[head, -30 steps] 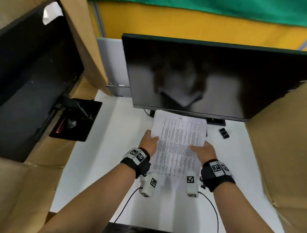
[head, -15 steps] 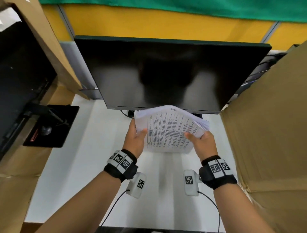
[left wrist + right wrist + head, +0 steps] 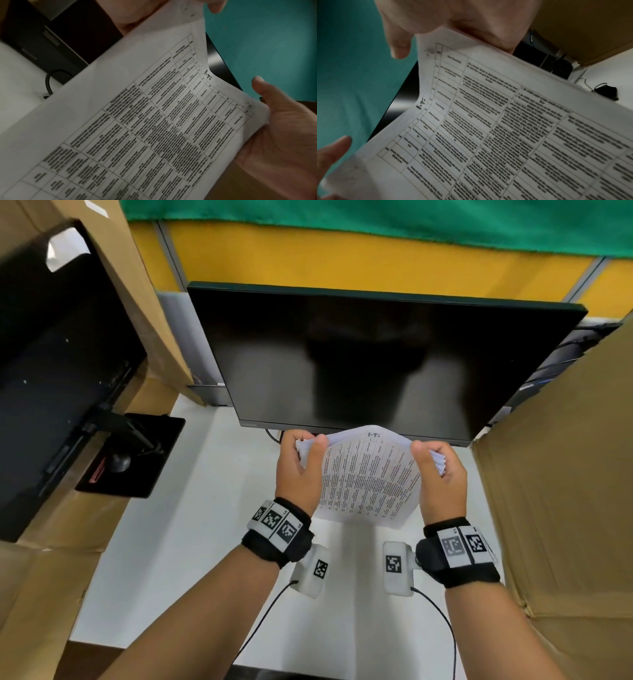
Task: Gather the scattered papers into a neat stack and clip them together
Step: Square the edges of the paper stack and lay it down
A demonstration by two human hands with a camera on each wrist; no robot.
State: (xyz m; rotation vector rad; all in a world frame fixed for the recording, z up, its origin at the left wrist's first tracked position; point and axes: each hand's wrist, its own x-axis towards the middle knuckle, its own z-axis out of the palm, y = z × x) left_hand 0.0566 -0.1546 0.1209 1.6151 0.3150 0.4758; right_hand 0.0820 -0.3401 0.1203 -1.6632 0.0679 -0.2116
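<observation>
A stack of printed papers (image 3: 370, 477) with a table of text is held off the white desk (image 3: 191, 508), in front of the monitor, bowed slightly towards me. My left hand (image 3: 298, 470) grips its left edge, thumb in front and fingers behind. My right hand (image 3: 442, 477) grips the right edge the same way, where the sheet edges fan a little. The left wrist view shows the top sheet (image 3: 154, 121) close up, as does the right wrist view (image 3: 505, 128). A black binder clip (image 3: 606, 92) lies on the desk beyond the papers, hidden in the head view.
A dark monitor (image 3: 376, 361) stands right behind the papers. Cardboard walls flank the desk on the right (image 3: 565, 508) and left (image 3: 34, 594). A black stand base (image 3: 137, 457) with a second screen sits at the left. Wrist-camera cables trail towards me.
The papers went from lying almost flat on the desk to being lifted and held up. Both hands slid up to grip the side edges near the top.
</observation>
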